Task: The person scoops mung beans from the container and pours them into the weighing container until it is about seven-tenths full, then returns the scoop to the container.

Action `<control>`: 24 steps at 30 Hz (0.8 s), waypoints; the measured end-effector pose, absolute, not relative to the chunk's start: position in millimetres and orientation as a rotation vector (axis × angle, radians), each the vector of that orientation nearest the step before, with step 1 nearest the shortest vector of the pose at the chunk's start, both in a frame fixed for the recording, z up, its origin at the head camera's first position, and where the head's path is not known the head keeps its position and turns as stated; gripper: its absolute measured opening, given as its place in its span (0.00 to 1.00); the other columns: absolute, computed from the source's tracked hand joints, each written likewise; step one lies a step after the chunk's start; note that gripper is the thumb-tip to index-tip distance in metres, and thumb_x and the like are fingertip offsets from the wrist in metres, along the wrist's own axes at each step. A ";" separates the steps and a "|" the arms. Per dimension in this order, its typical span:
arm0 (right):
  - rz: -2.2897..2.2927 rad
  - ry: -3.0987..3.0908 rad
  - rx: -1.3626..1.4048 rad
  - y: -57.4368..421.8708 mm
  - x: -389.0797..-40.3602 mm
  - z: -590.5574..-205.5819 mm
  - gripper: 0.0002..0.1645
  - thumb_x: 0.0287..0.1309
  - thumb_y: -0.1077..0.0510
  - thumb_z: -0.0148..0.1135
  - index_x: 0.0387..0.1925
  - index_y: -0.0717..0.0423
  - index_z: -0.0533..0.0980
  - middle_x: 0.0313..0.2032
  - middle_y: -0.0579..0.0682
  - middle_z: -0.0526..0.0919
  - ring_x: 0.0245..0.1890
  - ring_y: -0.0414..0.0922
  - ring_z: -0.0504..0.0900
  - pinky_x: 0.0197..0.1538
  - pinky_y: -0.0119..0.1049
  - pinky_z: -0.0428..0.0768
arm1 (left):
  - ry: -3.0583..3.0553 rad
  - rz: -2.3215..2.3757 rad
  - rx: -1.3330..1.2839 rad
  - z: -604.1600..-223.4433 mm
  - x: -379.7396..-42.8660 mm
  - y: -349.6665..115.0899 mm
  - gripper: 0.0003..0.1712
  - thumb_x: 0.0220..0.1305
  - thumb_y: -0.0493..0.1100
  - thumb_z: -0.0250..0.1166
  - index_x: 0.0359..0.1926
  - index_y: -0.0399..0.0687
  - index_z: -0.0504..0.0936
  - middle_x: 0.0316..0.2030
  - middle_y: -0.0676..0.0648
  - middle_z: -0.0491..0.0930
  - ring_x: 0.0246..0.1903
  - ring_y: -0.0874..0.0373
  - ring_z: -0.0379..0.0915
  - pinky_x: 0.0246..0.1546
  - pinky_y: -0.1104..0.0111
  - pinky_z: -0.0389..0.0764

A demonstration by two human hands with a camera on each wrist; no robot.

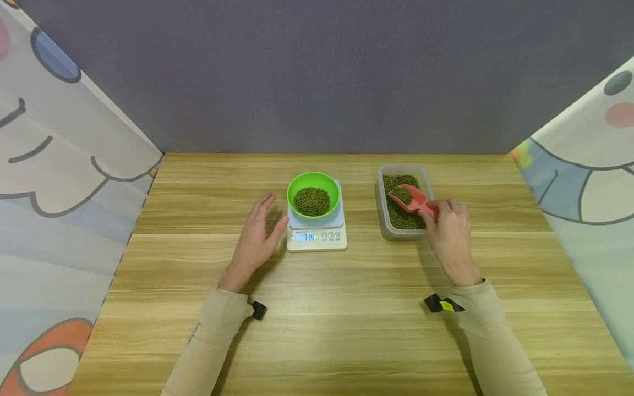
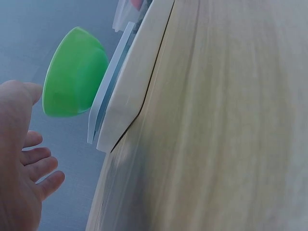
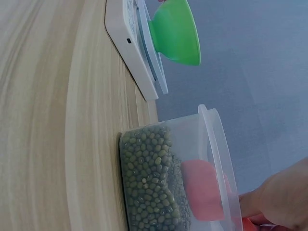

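Observation:
My right hand grips the handle of a red scoop, which carries a heap of green mung beans. The scoop's bowl is inside a clear plastic container partly filled with mung beans. My left hand hovers beside the left edge of a white kitchen scale, fingers extended and thumb apart, holding nothing. On the scale's platform sits a bright green bowl with mung beans in its bottom. The scale's display reads about 71.4.
The wooden table ends at a grey-blue wall at the back. Cartoon-printed panels flank it left and right. Container and scale stand a short way apart, toward the table's far side.

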State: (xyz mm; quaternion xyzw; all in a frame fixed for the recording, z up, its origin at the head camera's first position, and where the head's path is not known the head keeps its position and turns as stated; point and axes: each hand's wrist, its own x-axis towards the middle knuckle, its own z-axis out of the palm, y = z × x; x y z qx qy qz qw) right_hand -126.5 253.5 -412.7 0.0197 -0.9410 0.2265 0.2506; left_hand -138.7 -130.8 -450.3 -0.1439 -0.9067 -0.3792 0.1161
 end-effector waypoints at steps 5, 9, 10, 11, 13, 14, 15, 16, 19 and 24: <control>0.621 -2.551 0.064 254.2 -126.1 -413.9 0.15 0.50 0.63 0.68 0.35 0.74 0.78 0.28 0.65 0.77 0.30 0.57 0.68 0.32 0.50 0.67 | -2.658 -1.111 -0.420 -451.1 -138.7 -130.7 0.38 0.67 0.58 0.52 0.69 0.38 0.59 0.69 0.40 0.58 0.67 0.48 0.52 0.67 0.50 0.58; 0.624 -2.546 0.063 255.0 -125.9 -414.6 0.15 0.49 0.63 0.68 0.34 0.74 0.78 0.28 0.65 0.77 0.30 0.57 0.68 0.32 0.50 0.66 | -2.660 -1.111 -0.422 -451.5 -138.7 -130.7 0.38 0.67 0.58 0.51 0.69 0.38 0.59 0.69 0.40 0.58 0.67 0.48 0.52 0.67 0.50 0.58; 0.625 -2.545 0.061 255.2 -125.9 -414.6 0.15 0.49 0.63 0.68 0.34 0.74 0.79 0.28 0.65 0.77 0.30 0.57 0.68 0.32 0.50 0.66 | -2.659 -1.111 -0.422 -451.5 -138.7 -130.7 0.38 0.67 0.58 0.51 0.69 0.38 0.59 0.69 0.40 0.58 0.67 0.48 0.52 0.67 0.50 0.58; 0.624 -2.545 0.058 255.5 -125.8 -414.7 0.15 0.49 0.63 0.68 0.34 0.74 0.79 0.28 0.65 0.77 0.30 0.57 0.68 0.32 0.50 0.65 | -2.659 -1.113 -0.423 -451.4 -138.7 -130.6 0.38 0.67 0.58 0.51 0.69 0.38 0.59 0.69 0.40 0.58 0.67 0.48 0.52 0.67 0.50 0.58; 0.628 -2.543 0.056 255.8 -125.7 -414.4 0.15 0.49 0.63 0.68 0.34 0.74 0.79 0.28 0.65 0.77 0.30 0.57 0.68 0.32 0.49 0.65 | -2.658 -1.114 -0.425 -451.2 -138.8 -130.5 0.38 0.67 0.58 0.51 0.69 0.39 0.59 0.69 0.41 0.58 0.67 0.48 0.52 0.67 0.50 0.58; 0.627 -2.542 0.054 256.0 -125.6 -414.1 0.15 0.49 0.63 0.68 0.34 0.74 0.79 0.27 0.65 0.77 0.29 0.57 0.68 0.32 0.49 0.65 | -2.658 -1.112 -0.425 -451.1 -138.8 -130.4 0.38 0.67 0.58 0.51 0.69 0.39 0.59 0.69 0.41 0.57 0.67 0.48 0.52 0.67 0.50 0.57; 0.627 -2.540 0.055 256.1 -125.5 -413.8 0.15 0.48 0.63 0.68 0.34 0.74 0.79 0.27 0.65 0.77 0.29 0.57 0.68 0.32 0.49 0.65 | -2.658 -1.112 -0.425 -451.1 -138.9 -130.4 0.38 0.67 0.58 0.51 0.69 0.39 0.59 0.69 0.41 0.57 0.67 0.48 0.52 0.67 0.50 0.58; 0.627 -2.537 0.058 256.2 -125.5 -413.4 0.15 0.48 0.63 0.69 0.34 0.74 0.79 0.27 0.65 0.77 0.29 0.56 0.68 0.31 0.48 0.65 | -2.658 -1.112 -0.426 -451.0 -138.9 -130.4 0.38 0.68 0.58 0.51 0.69 0.39 0.59 0.69 0.42 0.57 0.67 0.48 0.52 0.67 0.50 0.58; 0.629 -2.523 0.070 256.6 -125.5 -411.6 0.15 0.48 0.64 0.69 0.34 0.74 0.79 0.27 0.65 0.78 0.28 0.56 0.68 0.31 0.46 0.65 | -2.655 -1.112 -0.430 -450.9 -139.0 -130.3 0.38 0.68 0.58 0.51 0.69 0.38 0.59 0.69 0.41 0.58 0.67 0.48 0.52 0.66 0.50 0.58; 0.638 -2.499 0.089 257.4 -124.5 -406.0 0.14 0.47 0.65 0.69 0.34 0.74 0.79 0.26 0.65 0.78 0.28 0.54 0.67 0.32 0.44 0.63 | -2.649 -1.108 -0.440 -450.5 -140.2 -129.7 0.38 0.68 0.58 0.51 0.69 0.38 0.59 0.69 0.39 0.58 0.67 0.48 0.52 0.66 0.49 0.58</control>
